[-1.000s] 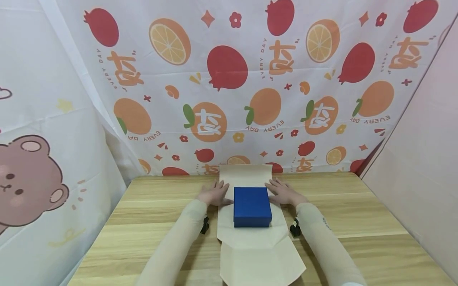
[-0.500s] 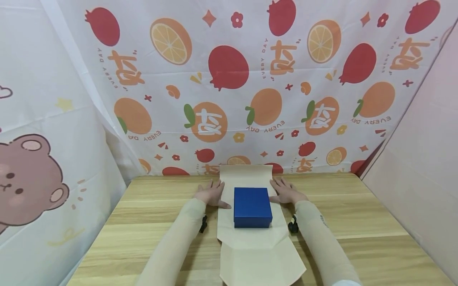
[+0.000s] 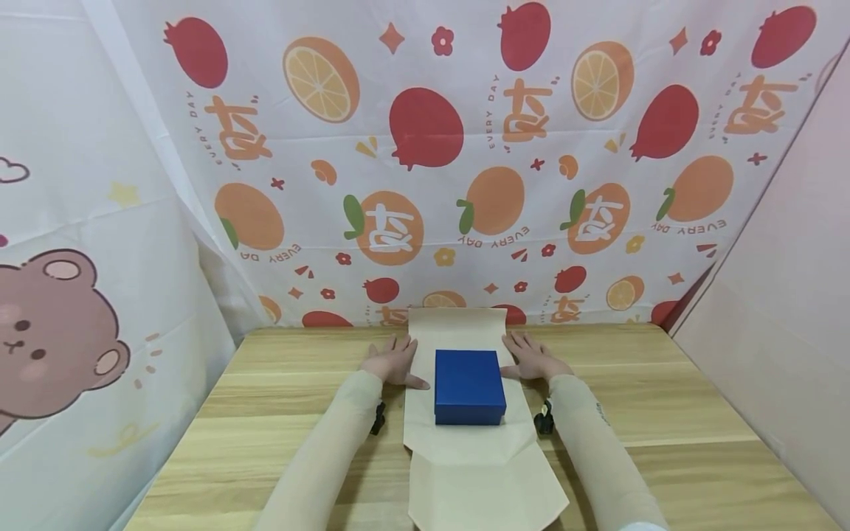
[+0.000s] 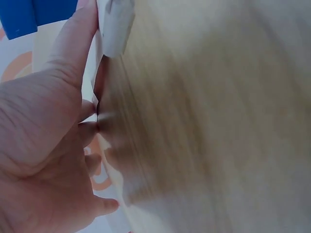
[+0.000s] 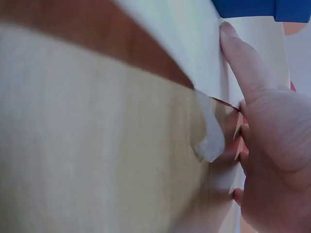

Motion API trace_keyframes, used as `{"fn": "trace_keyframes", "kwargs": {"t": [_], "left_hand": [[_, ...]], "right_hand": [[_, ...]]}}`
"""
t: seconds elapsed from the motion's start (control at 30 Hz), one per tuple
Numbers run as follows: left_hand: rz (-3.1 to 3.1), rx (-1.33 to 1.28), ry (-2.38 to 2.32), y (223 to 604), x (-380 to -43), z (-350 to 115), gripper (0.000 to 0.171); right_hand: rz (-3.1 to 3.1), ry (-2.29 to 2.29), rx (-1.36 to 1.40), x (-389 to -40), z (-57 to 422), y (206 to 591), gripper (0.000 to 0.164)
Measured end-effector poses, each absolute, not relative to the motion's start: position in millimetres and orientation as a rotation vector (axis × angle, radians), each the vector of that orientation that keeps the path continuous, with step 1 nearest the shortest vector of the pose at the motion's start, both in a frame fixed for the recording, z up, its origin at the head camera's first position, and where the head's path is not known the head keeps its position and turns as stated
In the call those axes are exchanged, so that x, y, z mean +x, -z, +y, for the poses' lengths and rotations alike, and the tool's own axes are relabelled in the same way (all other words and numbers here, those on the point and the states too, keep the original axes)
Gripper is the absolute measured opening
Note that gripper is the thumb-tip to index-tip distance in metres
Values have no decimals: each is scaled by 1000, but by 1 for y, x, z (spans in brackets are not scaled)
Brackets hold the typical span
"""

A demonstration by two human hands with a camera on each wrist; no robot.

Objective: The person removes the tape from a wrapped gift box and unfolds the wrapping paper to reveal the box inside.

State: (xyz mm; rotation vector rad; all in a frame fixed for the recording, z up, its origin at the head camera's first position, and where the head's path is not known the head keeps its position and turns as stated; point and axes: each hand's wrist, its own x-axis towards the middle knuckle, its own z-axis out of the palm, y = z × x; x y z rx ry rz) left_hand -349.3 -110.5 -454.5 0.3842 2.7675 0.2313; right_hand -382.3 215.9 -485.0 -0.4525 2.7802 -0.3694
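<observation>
A lidded blue box [image 3: 468,380] sits on a long sheet of tan paper [image 3: 458,440], creased across its nearer part. To the left, my left hand [image 3: 390,363] lies with fingers spread at the paper's edge, its thumb on the paper and apart from the box. On the other side my right hand [image 3: 536,361] is spread the same way, thumb resting on the paper close to the box. In the right wrist view, a whitish translucent strip [image 5: 212,141], like tape, hangs from the paper's edge. A similar curled piece [image 4: 116,29] shows in the left wrist view.
Under everything is a wood-grain table [image 3: 285,398]. A fruit-printed curtain [image 3: 425,206] hangs along its back edge, touching the paper's far end. White sheets stand at both sides, the left one bearing a printed bear [image 3: 53,332].
My left hand has shifted slightly left, away from the box, and my right hand slightly right. Both thumbs stay over the paper. The box and paper have kept their places.
</observation>
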Motion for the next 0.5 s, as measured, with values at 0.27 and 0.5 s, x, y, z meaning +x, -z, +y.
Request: {"fn": "trace_keyframes", "kwargs": {"t": [0.27, 0.5], "left_hand": [[2811, 371, -342, 454, -352, -119, 84], [2879, 373, -368, 446, -348, -123, 72]], "right_hand": [[2795, 483, -465, -388, 218, 481, 88], [2834, 454, -500, -380, 226, 473, 83]]}}
